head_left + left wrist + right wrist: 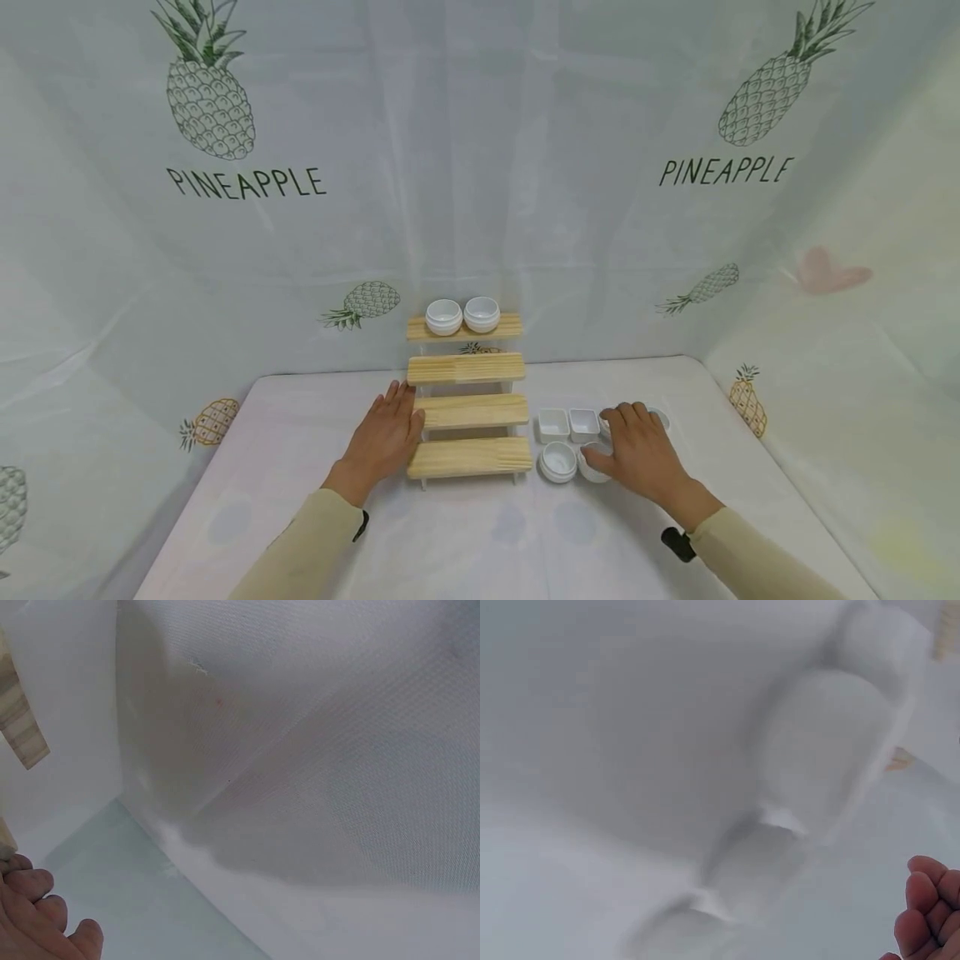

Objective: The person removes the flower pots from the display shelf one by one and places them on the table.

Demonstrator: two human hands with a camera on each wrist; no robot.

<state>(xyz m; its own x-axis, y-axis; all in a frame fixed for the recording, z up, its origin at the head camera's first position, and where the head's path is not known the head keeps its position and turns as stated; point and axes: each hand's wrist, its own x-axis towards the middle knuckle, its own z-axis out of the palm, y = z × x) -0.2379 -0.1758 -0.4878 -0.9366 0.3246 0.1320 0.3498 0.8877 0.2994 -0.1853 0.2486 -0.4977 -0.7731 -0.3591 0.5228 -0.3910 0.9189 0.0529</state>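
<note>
A wooden four-step stand is not counted tier by tier here: the tiered wooden stand (470, 411) rises at the middle of the table. My left hand (382, 433) rests against its left side, fingers extended. Two white round bowls (444, 317) sit side by side on the top tier. To the right of the stand, my right hand (637, 450) is over a group of small white dishes, thumb spread from the fingers. A round bowl (595, 463) lies partly hidden under that thumb. Beside it are another round bowl (558, 462) and two square dishes (553, 425); other dishes are mostly covered by the hand.
A pale cloth covers the table (480, 542). Behind it hangs a white curtain (480, 167) printed with pineapples, which also encloses both sides. A dark wrist strap (678, 544) shows at the right sleeve.
</note>
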